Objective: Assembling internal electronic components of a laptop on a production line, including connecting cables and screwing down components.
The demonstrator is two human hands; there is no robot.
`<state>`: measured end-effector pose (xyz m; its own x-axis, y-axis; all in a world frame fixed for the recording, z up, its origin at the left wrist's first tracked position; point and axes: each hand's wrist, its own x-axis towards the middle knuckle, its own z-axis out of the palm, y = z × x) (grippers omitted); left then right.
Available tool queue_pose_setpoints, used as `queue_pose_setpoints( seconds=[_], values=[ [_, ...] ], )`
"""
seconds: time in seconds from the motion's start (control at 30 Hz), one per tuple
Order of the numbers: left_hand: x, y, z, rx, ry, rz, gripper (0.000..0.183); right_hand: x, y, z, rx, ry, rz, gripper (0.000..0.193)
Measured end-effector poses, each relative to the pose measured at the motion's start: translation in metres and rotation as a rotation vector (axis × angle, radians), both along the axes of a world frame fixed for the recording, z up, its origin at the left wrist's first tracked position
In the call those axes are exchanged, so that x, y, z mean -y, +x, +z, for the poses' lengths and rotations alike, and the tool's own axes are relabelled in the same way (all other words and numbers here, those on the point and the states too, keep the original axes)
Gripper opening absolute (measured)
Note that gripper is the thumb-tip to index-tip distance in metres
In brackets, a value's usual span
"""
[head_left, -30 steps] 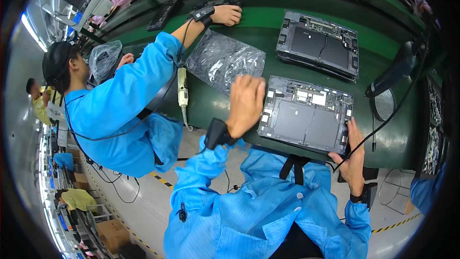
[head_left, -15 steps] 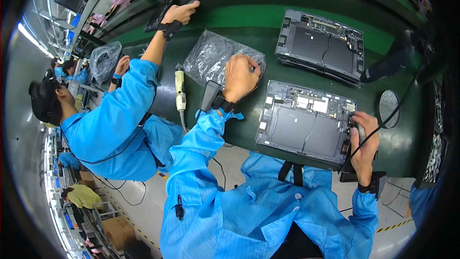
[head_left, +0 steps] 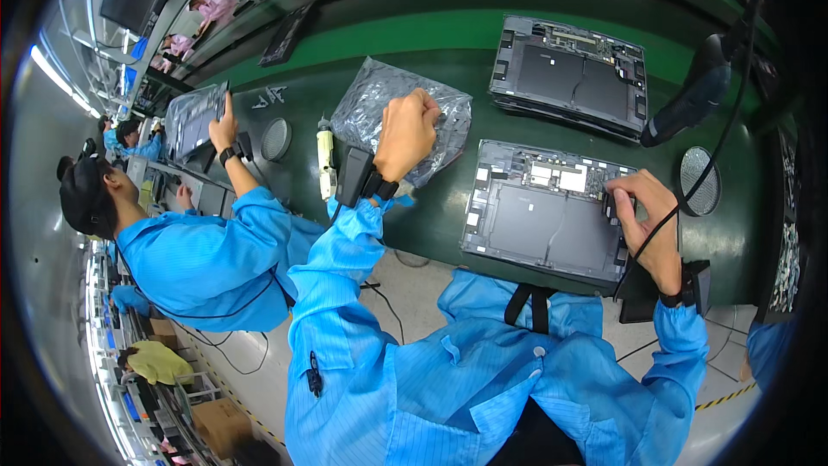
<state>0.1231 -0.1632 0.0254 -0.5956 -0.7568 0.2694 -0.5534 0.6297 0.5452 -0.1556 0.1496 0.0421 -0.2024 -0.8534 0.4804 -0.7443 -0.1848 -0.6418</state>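
Note:
My left hand (head_left: 405, 136) is over a crinkled, see-through plastic bag (head_left: 366, 108) on the bench, its fingers curled together in a pinch. Whatever they hold, if anything, is hidden. In front of me lies an opened laptop base (head_left: 552, 211), its circuit board and dark battery cells exposed. At its upper right part sits my right hand (head_left: 651, 216), thumb and forefinger closed near the board. What lies between those fingertips is too small to make out. A black cable (head_left: 699, 185) passes in front of this hand.
A stack of opened laptop bases (head_left: 569, 78) stands farther back. To the right are a round mesh-topped dish (head_left: 699, 179) and a dark tool (head_left: 681, 108). A pale power screwdriver (head_left: 326, 160) lies left of the bag. A co-worker in blue (head_left: 207, 250) handles a flat panel (head_left: 203, 116).
My left hand has drawn slightly left across the bag. My right hand has moved from the laptop's right edge inward onto its board. The co-worker's arm has swung back and down to a panel.

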Motion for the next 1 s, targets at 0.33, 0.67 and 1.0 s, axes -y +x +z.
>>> queue_pose_setpoints(
  seconds=[0.33, 0.67, 1.0],
  values=[
    [-0.154, -0.086, 0.03, -0.287, 0.55, -0.584, 0.01, 0.01, 0.017, -0.004, 0.247, -0.105, 0.056, 0.025],
    [-0.165, -0.12, 0.016, -0.308, 0.862, -0.718, 0.018, -0.023, 0.01, -0.011, -0.104, -0.159, -0.047, 0.033],
    [-0.159, -0.118, 0.005, -0.313, 0.94, -0.725, 0.017, -0.024, 0.01, -0.012, -0.057, -0.156, -0.115, 0.035]
  ],
)
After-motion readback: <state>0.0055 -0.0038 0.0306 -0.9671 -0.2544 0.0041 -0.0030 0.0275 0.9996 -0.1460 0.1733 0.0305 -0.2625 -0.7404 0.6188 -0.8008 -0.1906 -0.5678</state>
